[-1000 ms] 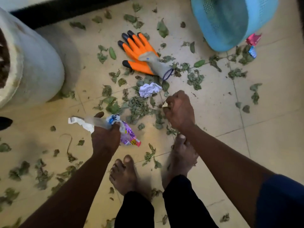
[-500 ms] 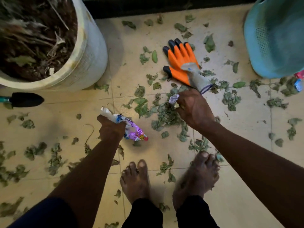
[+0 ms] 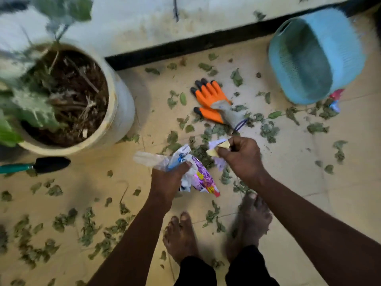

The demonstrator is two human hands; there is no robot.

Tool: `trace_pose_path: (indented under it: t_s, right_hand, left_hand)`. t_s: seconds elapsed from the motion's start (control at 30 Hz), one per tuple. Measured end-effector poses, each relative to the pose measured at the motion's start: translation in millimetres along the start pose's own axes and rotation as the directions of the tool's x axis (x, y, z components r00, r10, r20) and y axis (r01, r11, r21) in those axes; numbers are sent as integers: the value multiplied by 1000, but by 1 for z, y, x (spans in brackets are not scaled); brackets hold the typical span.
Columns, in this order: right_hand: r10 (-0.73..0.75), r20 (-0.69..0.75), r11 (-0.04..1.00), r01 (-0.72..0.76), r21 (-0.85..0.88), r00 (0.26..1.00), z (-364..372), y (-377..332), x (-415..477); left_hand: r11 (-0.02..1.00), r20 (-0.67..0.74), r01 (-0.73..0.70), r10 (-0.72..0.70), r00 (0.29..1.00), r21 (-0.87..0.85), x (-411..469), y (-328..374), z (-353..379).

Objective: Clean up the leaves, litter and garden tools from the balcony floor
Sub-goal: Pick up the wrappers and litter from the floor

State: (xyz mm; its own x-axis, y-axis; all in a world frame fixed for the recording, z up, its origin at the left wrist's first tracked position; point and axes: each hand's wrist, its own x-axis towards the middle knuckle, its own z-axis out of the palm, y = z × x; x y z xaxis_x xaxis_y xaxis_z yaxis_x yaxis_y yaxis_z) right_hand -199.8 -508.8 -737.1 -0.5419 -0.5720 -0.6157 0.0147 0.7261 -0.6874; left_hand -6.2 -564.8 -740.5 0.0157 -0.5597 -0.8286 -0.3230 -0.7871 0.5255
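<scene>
The trowel (image 3: 44, 165) is lying on the floor (image 3: 350, 182) beside the plant pot (image 3: 123, 112). Our left hand (image 3: 167, 180) is clutching a bunch of wrappers (image 3: 201, 178), our right hand (image 3: 244, 159) is pinching paper scraps (image 3: 216, 144) over the leaves (image 3: 201, 156); glove (image 3: 212, 102) and blue basket (image 3: 346, 48) are lying beyond.

no readable text, wrapper (image 3: 201, 178) print blurred

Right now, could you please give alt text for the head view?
A person's left hand grips crumpled plastic wrappers while the right hand pinches paper scraps above a tiled floor strewn with green leaves, an orange glove and a blue plastic basket.
</scene>
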Motion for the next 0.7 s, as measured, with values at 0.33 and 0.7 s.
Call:
trace_pose_path:
  t_s: [0.33,0.7]
  right_hand:
    - [150,123,934,-182,309,981,-177,-58,-31]
    - [198,-59,927,-207,-313,978,-331,70,149]
  left_hand:
    - [979,312,-132,79,947,154,-96,120,141]
    - [916,207,-144,68,976,376,-32,70,339]
